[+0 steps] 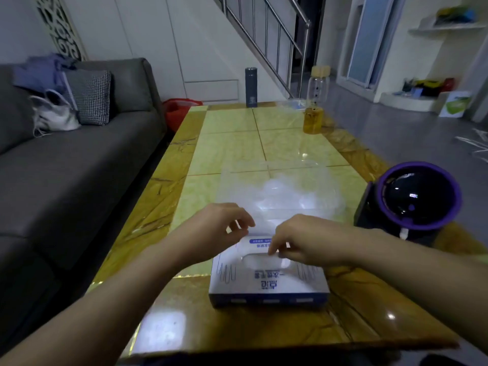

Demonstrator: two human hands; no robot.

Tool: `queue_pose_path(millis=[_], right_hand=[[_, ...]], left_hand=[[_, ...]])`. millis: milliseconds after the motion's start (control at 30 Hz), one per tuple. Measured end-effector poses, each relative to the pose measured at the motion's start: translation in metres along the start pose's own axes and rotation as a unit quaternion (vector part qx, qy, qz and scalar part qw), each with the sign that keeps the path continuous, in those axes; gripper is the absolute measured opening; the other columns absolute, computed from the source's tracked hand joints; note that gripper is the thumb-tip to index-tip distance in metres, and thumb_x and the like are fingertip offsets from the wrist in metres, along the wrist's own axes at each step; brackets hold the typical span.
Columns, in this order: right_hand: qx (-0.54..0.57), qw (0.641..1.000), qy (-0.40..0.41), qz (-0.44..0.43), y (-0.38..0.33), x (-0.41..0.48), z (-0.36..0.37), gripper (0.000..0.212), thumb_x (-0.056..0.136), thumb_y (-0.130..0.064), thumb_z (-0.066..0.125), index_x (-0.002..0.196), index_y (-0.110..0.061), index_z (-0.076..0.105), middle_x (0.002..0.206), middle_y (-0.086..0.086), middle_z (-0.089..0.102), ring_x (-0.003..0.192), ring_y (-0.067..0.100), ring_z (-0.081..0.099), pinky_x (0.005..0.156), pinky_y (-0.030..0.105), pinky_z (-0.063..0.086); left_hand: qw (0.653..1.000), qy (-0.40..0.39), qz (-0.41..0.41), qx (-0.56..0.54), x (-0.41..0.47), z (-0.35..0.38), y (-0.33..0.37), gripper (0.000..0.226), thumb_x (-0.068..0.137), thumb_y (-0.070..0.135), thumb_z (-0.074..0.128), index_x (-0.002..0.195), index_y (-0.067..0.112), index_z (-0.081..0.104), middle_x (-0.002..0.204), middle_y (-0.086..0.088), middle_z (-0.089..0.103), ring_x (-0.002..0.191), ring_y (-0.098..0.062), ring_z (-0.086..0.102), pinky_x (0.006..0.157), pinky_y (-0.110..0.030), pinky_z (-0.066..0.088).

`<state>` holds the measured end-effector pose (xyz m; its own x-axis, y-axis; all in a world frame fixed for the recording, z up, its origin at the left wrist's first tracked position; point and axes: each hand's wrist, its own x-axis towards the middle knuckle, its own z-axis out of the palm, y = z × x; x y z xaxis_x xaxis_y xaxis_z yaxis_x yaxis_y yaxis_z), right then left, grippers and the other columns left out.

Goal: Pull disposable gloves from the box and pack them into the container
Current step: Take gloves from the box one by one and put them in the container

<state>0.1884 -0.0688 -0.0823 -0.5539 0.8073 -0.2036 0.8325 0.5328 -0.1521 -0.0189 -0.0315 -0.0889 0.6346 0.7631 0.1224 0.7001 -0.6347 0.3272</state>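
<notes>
Pinch grip both sides: right hand [309, 241] pinches a thin clear plastic glove [261, 226] at the slot of the white-and-blue cardboard box [269, 278], which sits near the front edge of the yellow tiled table [232, 143]. Left hand [219, 228] pinches its far edge. Pull slowly, one sheet at a time, or the box may lift. Glove is limp, near-invisible film. Just beyond, clear plastic container [227, 186] holds a crumpled pile [280, 191].

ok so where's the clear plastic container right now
In the head view, the clear plastic container sits mid-table just beyond the white and blue glove box, left of the purple-rimmed black appliance.
</notes>
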Motion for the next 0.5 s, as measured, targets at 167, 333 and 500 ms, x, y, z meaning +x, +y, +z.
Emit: queue_pose_path(millis=[167,333,500], right_hand=[[-0.048,0.997,-0.049,0.021,0.003,0.020,0.043,0.039,0.098,-0.024,0.046,0.133,-0.040,0.047,0.107,0.000,0.056,0.098,0.022,0.056,0.072,0.032,0.040],[-0.061,0.998,-0.005,0.000,-0.002,0.034,0.046,0.024,0.093,-0.023,0.053,0.113,-0.026,0.065,0.091,-0.002,0.050,0.097,0.024,0.055,0.067,0.026,0.025],[-0.039,0.995,0.085,-0.022,-0.006,0.035,0.059,0.017,0.090,-0.019,0.055,0.097,-0.021,0.070,0.098,-0.001,0.063,0.092,0.022,0.058,0.056,0.026,0.023]], left_hand=[[0.976,-0.199,-0.080,0.038,-0.008,0.039,0.004,0.070,0.082,0.044,0.068,0.144,0.031,0.036,0.152,0.006,0.024,0.137,-0.017,0.029,0.109,-0.032,0.030],[0.976,-0.201,-0.084,0.013,-0.009,0.046,0.002,0.075,0.083,0.043,0.067,0.147,0.028,0.031,0.158,0.005,0.009,0.143,-0.016,0.015,0.112,-0.030,0.021],[0.975,-0.202,-0.088,0.013,-0.009,0.050,-0.002,0.077,0.083,0.043,0.067,0.148,0.029,0.028,0.158,0.005,0.010,0.144,-0.017,0.014,0.113,-0.033,0.021]])
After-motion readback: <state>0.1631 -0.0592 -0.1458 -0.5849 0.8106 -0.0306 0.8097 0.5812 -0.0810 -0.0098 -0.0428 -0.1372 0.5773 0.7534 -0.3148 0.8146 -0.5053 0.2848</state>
